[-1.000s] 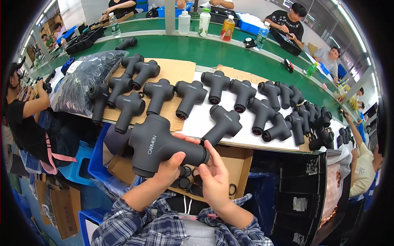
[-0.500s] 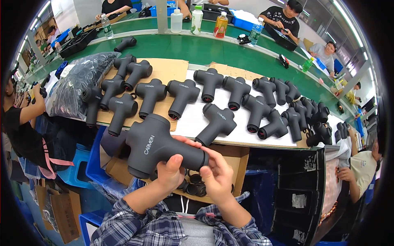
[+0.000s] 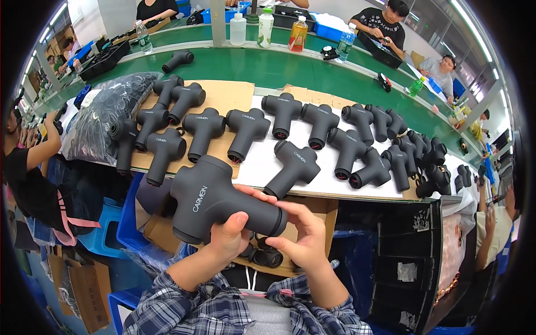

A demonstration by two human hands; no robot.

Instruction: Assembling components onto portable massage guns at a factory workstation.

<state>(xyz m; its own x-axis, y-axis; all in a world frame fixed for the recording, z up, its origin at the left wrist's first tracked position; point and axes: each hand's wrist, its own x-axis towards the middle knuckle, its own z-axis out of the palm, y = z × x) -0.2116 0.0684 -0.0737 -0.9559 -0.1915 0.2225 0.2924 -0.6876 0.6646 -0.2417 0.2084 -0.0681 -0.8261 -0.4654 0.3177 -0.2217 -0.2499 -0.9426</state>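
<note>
A dark grey massage gun (image 3: 204, 195) is held up in front of me, its round head to the left and its handle slanting down to the right. My left hand (image 3: 230, 230) is closed around the handle close to the head, thumb on the near side. My right hand (image 3: 304, 231) curls round the handle's lower end, with fingertips over the top edge and the thumb below. A seam rings the handle by the end cap (image 3: 279, 221) there. Beyond my hands, several similar massage guns (image 3: 293, 166) lie on the bench, some with red showing at the open handle end.
Below my hands is a cardboard box (image 3: 321, 223) with dark round parts (image 3: 267, 257). A clear bag of dark parts (image 3: 109, 120) sits at the bench's left. Behind runs a green conveyor (image 3: 240, 70) with bottles (image 3: 298, 34) along its far side. Black crates (image 3: 405, 245) stand right; co-workers sit around.
My right hand has turned round the handle's end, its thumb shifting left and under, its fingers over the top. The massage gun and my left hand have hardly moved.
</note>
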